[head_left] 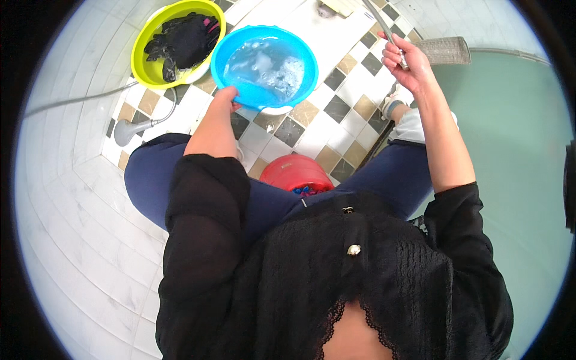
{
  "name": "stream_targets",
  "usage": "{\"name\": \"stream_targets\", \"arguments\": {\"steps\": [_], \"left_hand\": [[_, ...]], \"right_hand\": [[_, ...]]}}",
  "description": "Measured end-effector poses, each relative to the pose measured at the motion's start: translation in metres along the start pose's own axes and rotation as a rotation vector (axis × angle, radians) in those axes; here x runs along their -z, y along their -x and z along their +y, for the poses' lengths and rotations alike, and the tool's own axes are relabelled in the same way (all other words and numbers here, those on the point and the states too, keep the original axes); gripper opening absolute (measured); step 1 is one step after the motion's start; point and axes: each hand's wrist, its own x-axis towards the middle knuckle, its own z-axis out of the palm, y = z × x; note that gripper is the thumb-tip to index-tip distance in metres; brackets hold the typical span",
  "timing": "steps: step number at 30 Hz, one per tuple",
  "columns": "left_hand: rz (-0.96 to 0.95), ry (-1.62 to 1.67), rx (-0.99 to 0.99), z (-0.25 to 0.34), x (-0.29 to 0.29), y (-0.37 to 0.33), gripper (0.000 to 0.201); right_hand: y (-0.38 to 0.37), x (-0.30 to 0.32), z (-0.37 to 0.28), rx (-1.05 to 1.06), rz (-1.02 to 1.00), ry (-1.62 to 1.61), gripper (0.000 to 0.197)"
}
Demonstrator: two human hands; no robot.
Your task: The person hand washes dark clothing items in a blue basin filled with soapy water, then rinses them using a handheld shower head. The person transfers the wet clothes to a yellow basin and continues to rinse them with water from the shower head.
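Observation:
A round blue basin [220, 45] stands on the tiled floor, with sudsy water [264, 67] in it. My left hand [225, 99] is closed on its near left rim. Up at the right, my right hand [408, 63] has its fingers curled round a slim grey metal rod [384, 25]. The rod runs up past the top edge of the picture, so its far end is hidden. Beside the blue basin on the left, a yellow-green basin [139, 63] holds wet dark clothes [186, 39] in a little water.
A grey shower head [129, 131] lies on the floor at the left on its hose [78, 99]. Between my legs sits a red tub [297, 169] with colourful cloth inside. A grey textured flat piece [444, 50] is right of my right hand, near a greenish glass panel [510, 120].

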Motion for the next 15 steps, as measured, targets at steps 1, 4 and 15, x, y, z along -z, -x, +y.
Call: {"name": "stream_targets", "arguments": {"steps": [1, 4, 15], "left_hand": [[0.032, -0.030, 0.004, 0.001, 0.002, -0.002, 0.028], [0.096, -0.060, 0.012, 0.004, 0.002, -0.005, 0.029], [0.293, -0.610, -0.218, 0.053, -0.010, 0.031, 0.029]], "right_hand": [[0.000, 0.008, 0.001, -0.017, 0.004, -0.027, 0.026], [-0.002, 0.033, 0.003, -0.008, 0.053, -0.049, 0.026], [-0.001, 0.098, 0.006, 0.049, 0.060, -0.220, 0.026]]}}
